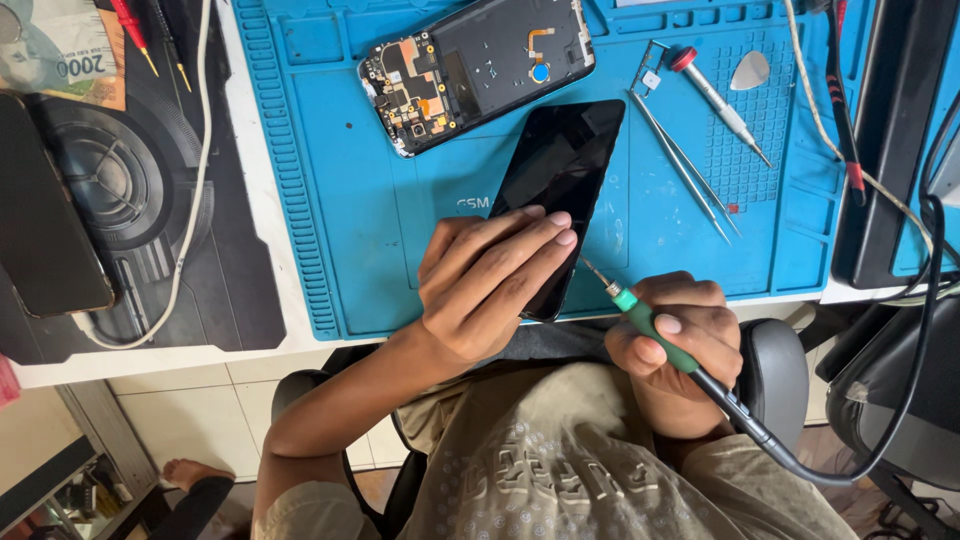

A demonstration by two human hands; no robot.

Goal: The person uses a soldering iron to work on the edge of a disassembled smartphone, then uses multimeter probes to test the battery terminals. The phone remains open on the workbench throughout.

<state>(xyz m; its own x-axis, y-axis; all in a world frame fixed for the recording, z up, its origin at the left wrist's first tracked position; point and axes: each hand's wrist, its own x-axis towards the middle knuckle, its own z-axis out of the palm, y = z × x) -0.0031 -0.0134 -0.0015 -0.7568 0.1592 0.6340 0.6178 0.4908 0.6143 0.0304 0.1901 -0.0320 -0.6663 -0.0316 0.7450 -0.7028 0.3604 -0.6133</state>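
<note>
On the blue silicone work mat (340, 250), my left grip (490, 280) presses the flat black phone panel (560, 170); my right grip (680, 335) is closed around a green-handled soldering iron (650, 328)

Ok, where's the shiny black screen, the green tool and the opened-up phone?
black phone screen (565, 160), head view, bare glass above the fingers.
soldering iron (655, 335), head view, green grip in the right hand.
opened phone (475, 70), head view, middle of its exposed inside.
</note>
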